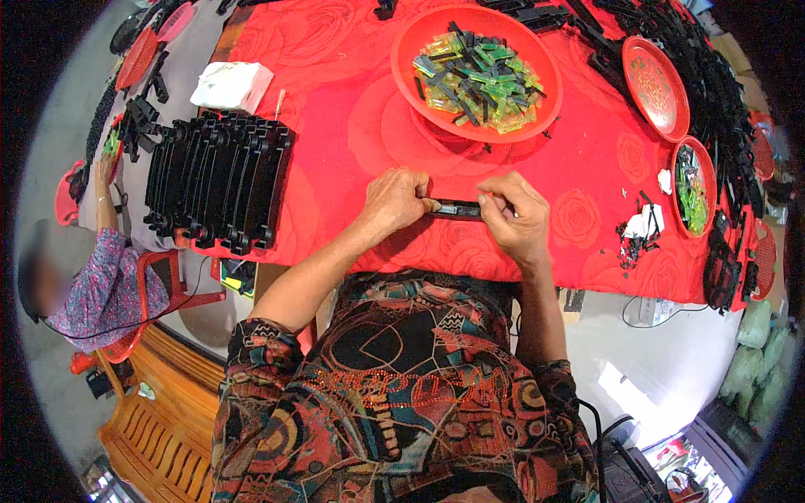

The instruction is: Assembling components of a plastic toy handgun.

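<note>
A short black plastic bar (457, 208) with a pale strip along its middle lies level just above or on the red cloth in front of me. My left hand (397, 199) is closed on its left end, thumb along the top. At its right end is my right hand (516, 215), fingers curled and thumb and forefinger pinched together. Whatever that pinch holds is too small or hidden to make out. Beyond my hands stands a red plastic bowl (405, 80) of small clear yellow-green and black pieces.
Left of my hands is a stack of black plastic bars (220, 180), with a white tissue pack (232, 86) behind. On the right are a red basket (656, 88), a smaller bowl (711, 180) of pieces and black scraps (641, 235). A co-worker (105, 281) sits at far left.
</note>
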Tool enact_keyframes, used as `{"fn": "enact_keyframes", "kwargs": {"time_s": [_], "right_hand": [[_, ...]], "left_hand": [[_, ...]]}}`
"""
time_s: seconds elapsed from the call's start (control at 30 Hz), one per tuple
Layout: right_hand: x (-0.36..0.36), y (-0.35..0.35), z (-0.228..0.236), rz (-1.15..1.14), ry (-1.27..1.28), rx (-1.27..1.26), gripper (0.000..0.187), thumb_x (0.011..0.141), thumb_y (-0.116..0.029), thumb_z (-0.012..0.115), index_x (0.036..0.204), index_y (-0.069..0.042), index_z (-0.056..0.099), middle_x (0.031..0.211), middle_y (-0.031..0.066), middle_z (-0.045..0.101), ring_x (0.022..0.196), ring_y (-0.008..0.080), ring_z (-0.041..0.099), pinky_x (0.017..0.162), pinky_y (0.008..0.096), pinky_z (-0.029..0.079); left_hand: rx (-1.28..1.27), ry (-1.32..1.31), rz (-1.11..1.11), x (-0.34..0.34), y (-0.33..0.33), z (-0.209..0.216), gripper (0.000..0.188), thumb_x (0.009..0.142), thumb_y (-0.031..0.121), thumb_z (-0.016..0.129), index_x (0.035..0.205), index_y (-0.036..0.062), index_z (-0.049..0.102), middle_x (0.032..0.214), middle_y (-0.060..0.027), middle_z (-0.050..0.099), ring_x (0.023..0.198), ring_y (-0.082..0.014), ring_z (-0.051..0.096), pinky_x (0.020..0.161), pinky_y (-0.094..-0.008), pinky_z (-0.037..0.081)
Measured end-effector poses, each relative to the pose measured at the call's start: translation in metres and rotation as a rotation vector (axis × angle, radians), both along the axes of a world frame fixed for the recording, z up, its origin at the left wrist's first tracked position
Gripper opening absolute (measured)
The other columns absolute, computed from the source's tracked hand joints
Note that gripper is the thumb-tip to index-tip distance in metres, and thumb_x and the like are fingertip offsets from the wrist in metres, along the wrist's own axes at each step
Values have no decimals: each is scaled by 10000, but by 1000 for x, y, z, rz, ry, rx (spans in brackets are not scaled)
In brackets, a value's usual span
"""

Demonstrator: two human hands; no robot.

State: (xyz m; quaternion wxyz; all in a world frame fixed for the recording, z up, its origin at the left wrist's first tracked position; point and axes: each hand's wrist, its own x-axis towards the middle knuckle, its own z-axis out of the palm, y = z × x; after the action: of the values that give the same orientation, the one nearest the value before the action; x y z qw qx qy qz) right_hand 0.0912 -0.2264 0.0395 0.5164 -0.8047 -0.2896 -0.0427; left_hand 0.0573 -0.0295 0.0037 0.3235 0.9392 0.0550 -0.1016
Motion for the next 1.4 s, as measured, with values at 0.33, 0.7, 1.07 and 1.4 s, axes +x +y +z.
{"fn": "enact_keyframes", "kwargs": {"time_s": [0.33, 0.7, 1.07, 1.4], "right_hand": [[19, 3, -15, 282, -218, -786, 241, 742, -243, 659, 756, -36, 536, 747, 128, 557, 677, 337, 586, 538, 443, 439], [23, 14, -12, 393, -299, -898, 213, 749, -230, 626, 753, -19, 602, 740, 144, 607, 675, 311, 626, 566, 419, 490], [17, 12, -22, 292, -253, -857, 218, 733, -239, 637, 754, -28, 586, 727, 143, 601, 627, 321, 621, 532, 433, 487], [16, 14, -20, 293, -225, -880, 210, 737, -224, 627, 784, -24, 585, 763, 156, 606, 652, 334, 623, 554, 449, 489]], "left_hand": [[-20, 38, 29, 2, 0, -2, 312, 606, 274, 783, 615, 51, 566, 629, -113, 578, 651, -273, 591, 567, -403, 441], [-71, 33, -14, 2, 4, -5, 317, 595, 261, 789, 620, 45, 558, 587, -126, 573, 622, -306, 593, 545, -422, 433], [-8, -251, -236, -3, 11, -16, 270, 656, 256, 741, 705, 41, 584, 665, -148, 573, 697, -338, 586, 584, -449, 444], [225, -403, -425, -6, 5, -14, 202, 704, 225, 676, 746, 43, 600, 732, -139, 605, 736, -337, 600, 640, -451, 485]]}}
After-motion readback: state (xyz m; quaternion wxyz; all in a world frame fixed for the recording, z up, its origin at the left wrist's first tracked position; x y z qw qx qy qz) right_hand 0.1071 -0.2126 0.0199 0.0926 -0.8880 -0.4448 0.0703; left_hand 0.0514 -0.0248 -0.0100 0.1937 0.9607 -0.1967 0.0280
